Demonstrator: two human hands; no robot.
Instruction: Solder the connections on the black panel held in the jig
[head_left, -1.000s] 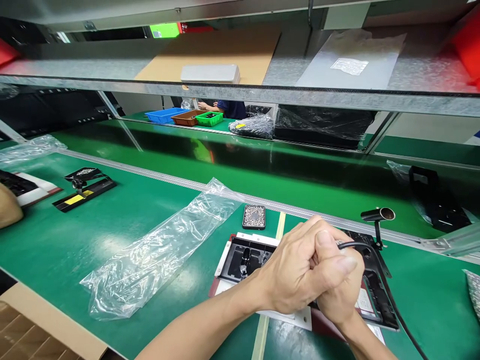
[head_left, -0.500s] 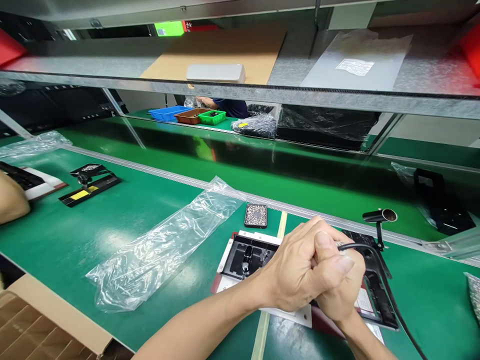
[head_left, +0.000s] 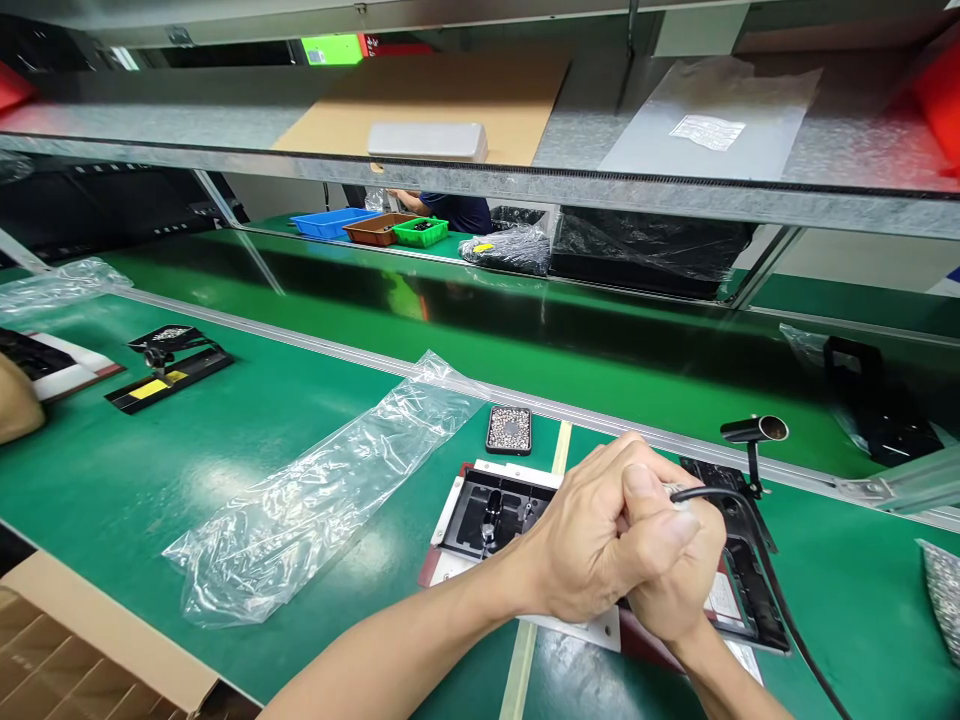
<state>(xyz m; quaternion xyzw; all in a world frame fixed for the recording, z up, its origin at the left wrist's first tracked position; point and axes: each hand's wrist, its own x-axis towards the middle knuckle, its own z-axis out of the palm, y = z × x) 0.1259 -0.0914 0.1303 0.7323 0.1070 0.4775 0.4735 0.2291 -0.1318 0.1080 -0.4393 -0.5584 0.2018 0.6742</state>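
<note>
My left hand (head_left: 585, 530) and my right hand (head_left: 675, 575) are clasped together, both closed around a corded tool whose body their fingers hide. A black cable (head_left: 757, 530) leaves the top of the grip and runs down to the right. Under the hands lies a black plastic housing (head_left: 472, 515) in a white and dark red fixture (head_left: 604, 630); its middle is covered by my hands and forearm. The tool's tip is out of sight. Just behind the housing sits a small black tray (head_left: 510, 430) of tiny shiny metal pieces.
A clear plastic bag (head_left: 322, 500) lies to the left. A stand with a metal tube (head_left: 754, 430) rises at the right. Farther left are a black bracket (head_left: 171, 365) and another person's arm (head_left: 16, 390). A metal shelf (head_left: 525, 185) spans above, and colored bins (head_left: 334, 222) stand behind.
The whole view has shifted slightly, so everything appears a little farther left. My hands keep the same clasped grip over the housing.
</note>
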